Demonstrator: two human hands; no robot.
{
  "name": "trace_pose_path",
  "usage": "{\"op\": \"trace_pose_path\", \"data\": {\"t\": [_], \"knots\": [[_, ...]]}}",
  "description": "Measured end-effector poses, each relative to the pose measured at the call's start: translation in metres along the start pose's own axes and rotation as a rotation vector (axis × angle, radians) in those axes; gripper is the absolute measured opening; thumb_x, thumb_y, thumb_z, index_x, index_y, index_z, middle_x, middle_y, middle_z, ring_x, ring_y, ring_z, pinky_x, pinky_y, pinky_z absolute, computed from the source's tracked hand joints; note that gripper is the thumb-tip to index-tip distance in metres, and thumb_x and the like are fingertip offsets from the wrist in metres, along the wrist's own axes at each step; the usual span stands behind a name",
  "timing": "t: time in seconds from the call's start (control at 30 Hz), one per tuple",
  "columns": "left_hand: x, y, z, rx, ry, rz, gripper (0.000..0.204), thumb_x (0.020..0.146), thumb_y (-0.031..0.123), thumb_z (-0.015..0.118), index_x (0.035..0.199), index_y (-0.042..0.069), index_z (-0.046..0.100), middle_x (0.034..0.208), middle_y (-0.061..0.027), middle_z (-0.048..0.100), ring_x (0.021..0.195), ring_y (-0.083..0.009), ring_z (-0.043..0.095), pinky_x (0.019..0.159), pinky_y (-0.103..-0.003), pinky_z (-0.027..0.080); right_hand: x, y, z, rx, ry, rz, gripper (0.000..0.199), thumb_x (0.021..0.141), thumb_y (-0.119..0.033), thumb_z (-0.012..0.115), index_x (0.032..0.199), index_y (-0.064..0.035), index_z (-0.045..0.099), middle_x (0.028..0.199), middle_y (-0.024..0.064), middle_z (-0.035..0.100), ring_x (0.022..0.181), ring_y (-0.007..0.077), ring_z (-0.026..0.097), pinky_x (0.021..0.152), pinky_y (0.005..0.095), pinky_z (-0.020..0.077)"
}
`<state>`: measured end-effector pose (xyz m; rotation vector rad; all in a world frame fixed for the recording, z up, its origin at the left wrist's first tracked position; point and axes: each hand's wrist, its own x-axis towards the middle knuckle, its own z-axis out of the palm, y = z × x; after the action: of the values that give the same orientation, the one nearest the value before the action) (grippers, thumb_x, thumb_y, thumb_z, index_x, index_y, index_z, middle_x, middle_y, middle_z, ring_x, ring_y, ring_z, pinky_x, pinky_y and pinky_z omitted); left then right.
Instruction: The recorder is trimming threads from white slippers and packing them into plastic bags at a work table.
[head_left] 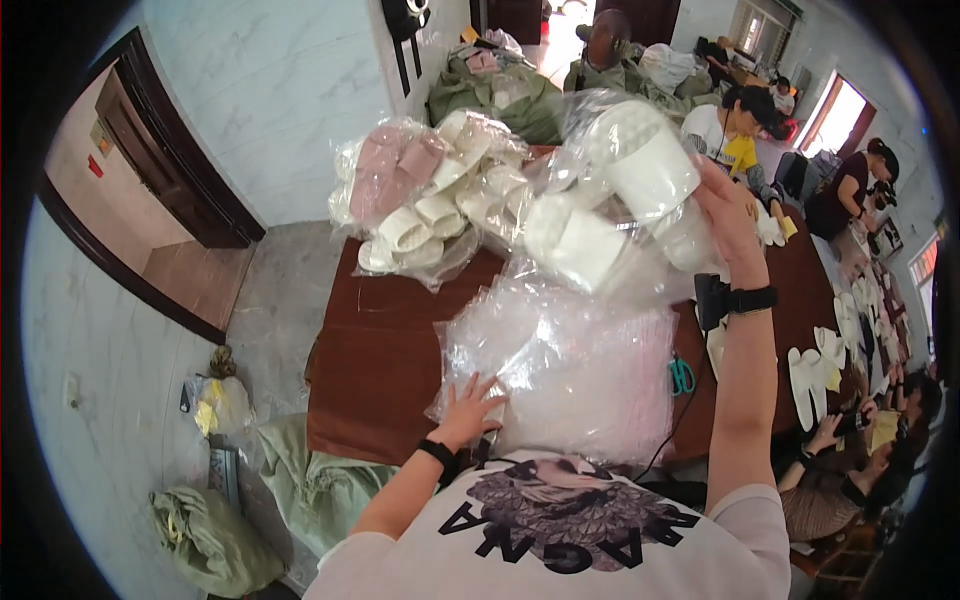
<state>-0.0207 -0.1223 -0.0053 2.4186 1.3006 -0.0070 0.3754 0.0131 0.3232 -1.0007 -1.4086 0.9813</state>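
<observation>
My right hand, raised at the right of the pile, grips the edge of a clear bag of white slippers. Part of its fingers is hidden behind the bag. My left hand rests on a stack of clear plastic bags, its fingers spread and nothing in them. Beyond the stack, more bagged white slippers are heaped together. A bag of pink slippers lies at the far left of that heap.
Everything lies on a brown-covered table. Teal-handled scissors are beside the bag stack. Unbagged white slippers line the right side, where several people work. Green sacks stand on the floor at left; others are behind the table.
</observation>
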Motion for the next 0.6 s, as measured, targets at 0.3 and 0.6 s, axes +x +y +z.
{"op": "trace_pose_path", "data": {"t": [0.3,0.6], "knots": [[0.000,-0.001,0.006,-0.049,-0.049,-0.016,0.057,0.080,0.046,0.069,0.132,0.029,0.054,0.147,-0.0071,0.039,0.146,-0.0341,0.017,0.106,-0.073,0.017,-0.082,0.186,0.081,-0.754,-0.364,0.115,0.038,0.089,-0.022,0.064,0.123,-0.0070,0.055,0.115,0.0165,0.063,0.107,0.0328,0.059,0.092,0.0398,0.0465],[-0.018,0.016,-0.032,-0.063,0.157,-0.009,0.036,0.088,0.033,0.063,0.121,0.017,0.061,0.126,-0.0085,0.057,0.129,-0.0296,0.046,0.107,-0.067,0.022,-0.141,0.120,0.061,-0.712,0.013,0.052,0.031,0.088,-0.017,0.061,0.118,-0.0082,0.061,0.119,0.0132,0.061,0.114,0.0330,0.053,0.096,0.0415,0.0423]]}}
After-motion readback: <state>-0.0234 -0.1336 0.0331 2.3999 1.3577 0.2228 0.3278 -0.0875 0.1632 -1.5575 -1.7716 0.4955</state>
